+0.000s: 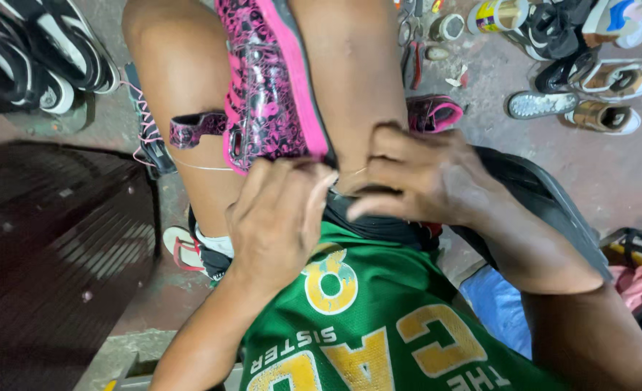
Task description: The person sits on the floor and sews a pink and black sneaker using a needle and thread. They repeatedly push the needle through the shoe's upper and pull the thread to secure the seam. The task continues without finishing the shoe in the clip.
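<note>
A pink and black patterned shoe (270,87) is clamped sole-up between my bare knees, with its loose strap (194,129) hanging off to the left. My left hand (277,217) is closed over the shoe's near end from below. My right hand (422,177) is right beside it, its fingers bent and pinched at the shoe's near right edge against my thigh. A thin pale thread (201,167) runs left from the shoe across my leg, and a short piece of it shows by my right fingers. What is under the fingertips is hidden.
The matching pink shoe (435,112) lies on the concrete floor. Black and white sneakers (38,58) sit at top left. More shoes (596,87), a jar (496,14) and hand tools (411,43) are at top right. A dark ribbed mat (53,253) is on the left and a black bag (545,203) on the right.
</note>
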`<state>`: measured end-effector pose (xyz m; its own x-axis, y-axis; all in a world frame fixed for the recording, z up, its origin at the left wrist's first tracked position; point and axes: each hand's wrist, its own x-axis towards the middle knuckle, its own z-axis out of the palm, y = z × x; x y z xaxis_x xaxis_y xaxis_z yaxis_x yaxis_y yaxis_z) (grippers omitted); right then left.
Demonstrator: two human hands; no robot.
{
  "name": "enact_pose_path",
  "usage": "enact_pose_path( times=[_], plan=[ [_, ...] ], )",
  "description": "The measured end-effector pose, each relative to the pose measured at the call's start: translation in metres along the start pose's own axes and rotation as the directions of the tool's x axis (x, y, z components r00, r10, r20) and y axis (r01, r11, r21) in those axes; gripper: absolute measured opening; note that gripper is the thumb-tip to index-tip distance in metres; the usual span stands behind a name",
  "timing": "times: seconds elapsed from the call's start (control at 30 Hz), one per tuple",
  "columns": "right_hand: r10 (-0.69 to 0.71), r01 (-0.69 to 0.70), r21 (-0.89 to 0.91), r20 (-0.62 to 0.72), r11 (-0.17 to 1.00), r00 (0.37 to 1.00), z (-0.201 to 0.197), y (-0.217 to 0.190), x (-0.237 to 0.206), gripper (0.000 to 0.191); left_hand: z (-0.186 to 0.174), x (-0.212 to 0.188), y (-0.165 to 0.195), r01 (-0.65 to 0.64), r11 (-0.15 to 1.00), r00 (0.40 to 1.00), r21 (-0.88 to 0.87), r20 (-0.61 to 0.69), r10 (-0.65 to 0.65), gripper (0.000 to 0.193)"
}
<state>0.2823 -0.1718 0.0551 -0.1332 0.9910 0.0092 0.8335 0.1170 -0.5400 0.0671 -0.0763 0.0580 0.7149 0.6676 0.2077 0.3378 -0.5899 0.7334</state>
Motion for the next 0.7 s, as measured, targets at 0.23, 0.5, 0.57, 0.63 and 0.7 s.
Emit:
enact_pose_path(
  times=[0.23,0.5,0.57,0.63,0.7],
  plan=[
    [0.011,0.0,0.085,-0.123,0.996,0.992,0.02,-0.019,0.001,0.029,-0.017,-0.006,0.003,0.278,0.884,0.96,-0.376,0.065,-0.274,0.024],
    [0.405,-0.457,0.499,0.217,0.736,0.888,0.005,-0.01,-0.026,0.009,-0.018,-0.003,-0.003,0.284,0.864,0.941,-0.415,0.294,-0.168,0.052],
    [0.336,-0.331,0.484,0.08,0.81,0.939,0.002,-0.018,-0.015,0.011,-0.011,-0.002,-0.003,0.216,0.95,0.935,-0.227,0.33,-0.133,0.066],
    [0.26,-0.27,0.4,0.08,0.876,0.962,0.004,-0.031,0.002,0.019,-0.008,-0.002,-0.001,0.171,0.96,0.958,-0.22,0.264,-0.11,0.08],
    [0.178,-0.174,0.307,0.014,0.936,0.984,0.006,-0.042,0.018,0.019,-0.007,-0.004,0.003,0.189,0.953,0.964,-0.236,0.231,-0.134,0.091]
  ],
)
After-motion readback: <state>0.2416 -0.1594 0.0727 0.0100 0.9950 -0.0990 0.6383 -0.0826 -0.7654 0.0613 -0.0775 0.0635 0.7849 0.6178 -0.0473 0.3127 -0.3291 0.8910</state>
